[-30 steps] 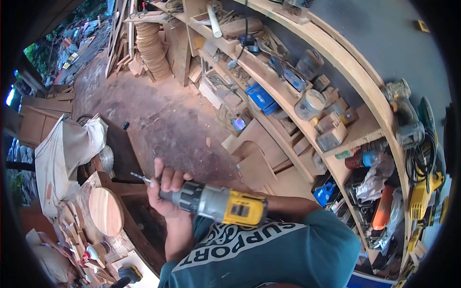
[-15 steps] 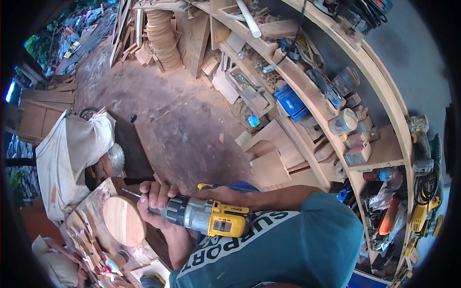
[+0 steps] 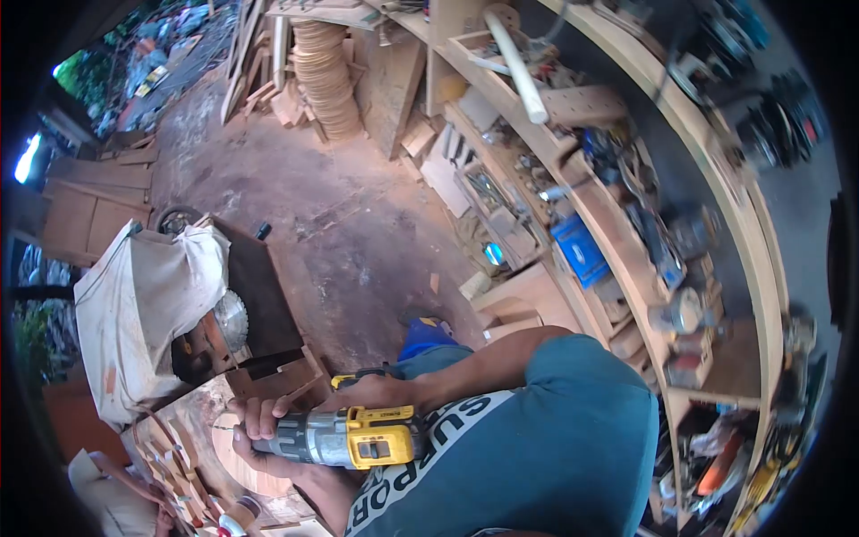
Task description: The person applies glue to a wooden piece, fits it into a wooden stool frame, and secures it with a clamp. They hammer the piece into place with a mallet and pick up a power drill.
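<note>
A yellow and silver cordless drill (image 3: 358,438) lies across the front of my body, its thin bit pointing left. My left hand (image 3: 264,434) wraps its fingers round the black chuck at the front. On the far side of the drill, my right hand (image 3: 374,391) is closed on the handle, mostly hidden by the tool body. Partly behind my left hand is a round wooden board (image 3: 234,467) on the worn workbench (image 3: 192,407). Several narrow wood pieces (image 3: 183,470) lie beside the board.
A cloth-draped table saw (image 3: 148,304) shows its round blade (image 3: 231,320) left of the bench. At lower left is another person's arm (image 3: 125,479). Shelves (image 3: 734,224) with tools and a blue box (image 3: 580,251) line the right. Stacked wooden discs (image 3: 327,80) stand at the back.
The view has shifted, so the surroundings sit further right and lower. The drill and both hands appear further left and lower, and my left hand now overlaps the round board.
</note>
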Demonstrator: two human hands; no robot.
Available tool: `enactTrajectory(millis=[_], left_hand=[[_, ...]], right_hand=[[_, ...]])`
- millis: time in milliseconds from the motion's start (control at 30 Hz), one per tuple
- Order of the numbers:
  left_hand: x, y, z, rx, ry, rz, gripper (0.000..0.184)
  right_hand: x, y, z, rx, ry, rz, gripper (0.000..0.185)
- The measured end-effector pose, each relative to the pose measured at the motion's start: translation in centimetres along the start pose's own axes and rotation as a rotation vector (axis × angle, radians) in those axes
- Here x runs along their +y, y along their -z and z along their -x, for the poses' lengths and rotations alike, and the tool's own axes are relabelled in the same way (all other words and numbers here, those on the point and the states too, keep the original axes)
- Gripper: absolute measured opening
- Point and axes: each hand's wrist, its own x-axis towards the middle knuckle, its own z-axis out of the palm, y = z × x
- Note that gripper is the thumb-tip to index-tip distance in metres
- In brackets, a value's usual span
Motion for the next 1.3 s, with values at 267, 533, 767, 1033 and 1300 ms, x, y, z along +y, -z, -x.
enactTrajectory(millis=[267,533,767,1033,1300], left_hand=[[-3.3,-1.8,-3.7,0.108,-0.254,-0.132,0.038],[-5.2,-2.1,-3.5,0.234,-0.421,-0.066,0.038],[-6.6,-2.5,-2.4,0.423,-0.651,-0.317,0.048],[-7.5,-1.7,5.6,0.486,-0.968,-0.267,0.042],[-6.7,-2.6,13.6,0.557,-1.214,-0.309,0.051]], right_hand=[[-0.2,8.5,-4.3,-0.089,0.096,-0.104,0.063],[1.6,10.7,-7.9,-0.603,-0.305,-0.043,0.046],[5.6,11.4,-9.6,-0.841,-0.253,-0.247,0.047],[6.7,4.5,-9.5,-1.138,-0.221,-0.388,0.049],[5.5,-1.6,-8.4,-1.369,-0.253,-0.429,0.052]])
